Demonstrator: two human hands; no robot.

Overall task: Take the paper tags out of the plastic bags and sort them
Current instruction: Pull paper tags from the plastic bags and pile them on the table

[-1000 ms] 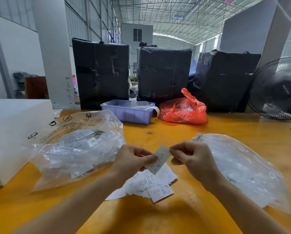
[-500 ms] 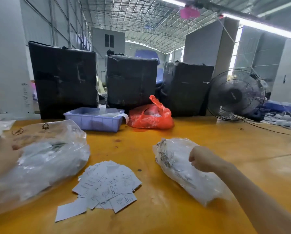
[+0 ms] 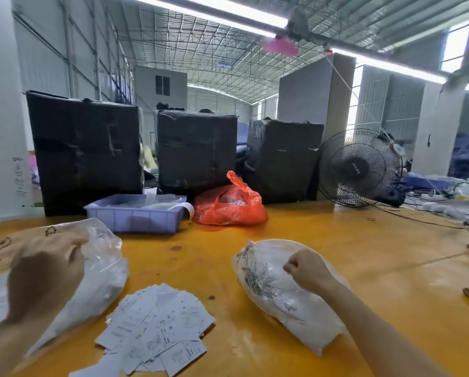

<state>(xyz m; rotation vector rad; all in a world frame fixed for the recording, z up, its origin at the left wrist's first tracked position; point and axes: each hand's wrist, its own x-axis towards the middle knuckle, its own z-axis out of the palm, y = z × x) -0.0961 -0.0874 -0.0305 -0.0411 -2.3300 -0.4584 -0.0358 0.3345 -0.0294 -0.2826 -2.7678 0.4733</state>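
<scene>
Bench (image 3: 323,240): yellow; carries all items.
Left bag (image 3: 102,270): at 9 o'clock, holds tags; placed for left reach.
Right bag (image 3: 282,303): at 3 o'clock, holds tags.
Tag pile (image 3: 157,327): loose at 6 o'clock, between both bags; judged the sorting zone.
Left hand (image 3: 45,270): blurred, over left bag; fingers state cannot be told.
Right hand (image 3: 308,270): fingers curled, pinching right bag film, probably to steady it.
Surroundings: purple tray (image 3: 135,213), red bag (image 3: 228,205), fan (image 3: 360,168) at 12 to 2 o'clock; none obstructs.
</scene>
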